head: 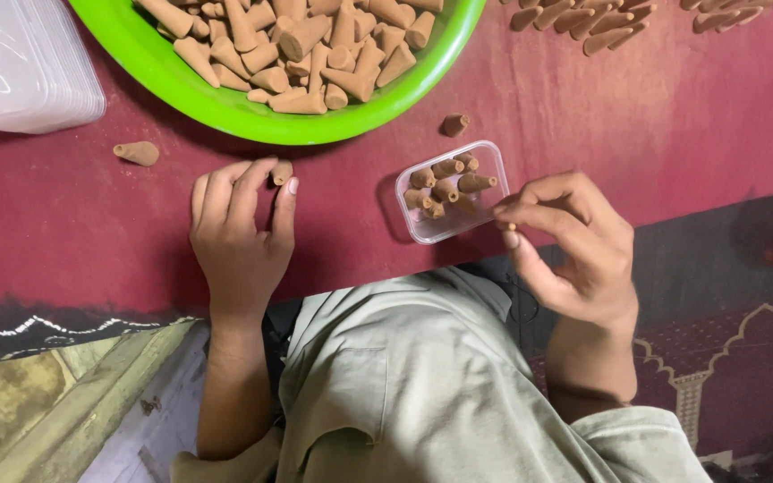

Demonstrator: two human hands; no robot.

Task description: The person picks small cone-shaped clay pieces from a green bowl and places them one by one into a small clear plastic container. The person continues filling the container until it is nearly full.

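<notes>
The left hand (239, 234) lies palm-down on the red cloth (583, 125), its thumb and forefinger closed on a single brown cone (281, 171) just below the green bowl (225, 107) heaped with cones at the far edge. The right hand (574, 246) pinches its fingertips together against the near right corner of a small clear box (492, 192) holding several cones. Stray cones lie beside the bowl: one (138, 153) to the left, another (454, 124) just above the box.
</notes>
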